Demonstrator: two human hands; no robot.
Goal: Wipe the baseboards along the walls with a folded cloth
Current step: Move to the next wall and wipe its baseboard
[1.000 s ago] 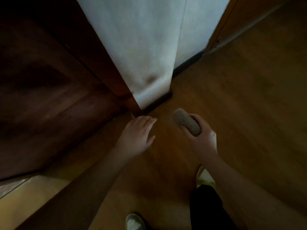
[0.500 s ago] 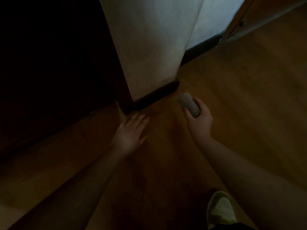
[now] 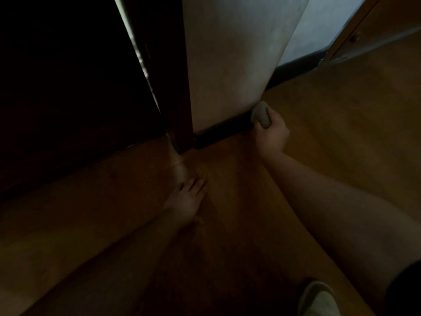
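Note:
My right hand [image 3: 272, 133] grips a folded grey-beige cloth [image 3: 259, 114] and holds it against the right end of a short dark baseboard [image 3: 222, 131] at the foot of a white wall corner. A second stretch of dark baseboard [image 3: 293, 69] runs back along the wall to the right. My left hand [image 3: 188, 197] lies flat on the wooden floor with its fingers straight, in front of the corner and left of the cloth.
A dark wooden door [image 3: 75, 87] stands to the left of the white wall [image 3: 230, 58], with its frame meeting the floor at the corner. A wooden panel [image 3: 355, 37] sits at the far right. My light shoe [image 3: 319, 299] is at the bottom right on the wooden floor [image 3: 341, 144].
My right hand has carried the cloth forward from above the floor to the baseboard's right end. My left hand has come down onto the floor. The view has dropped closer to the corner.

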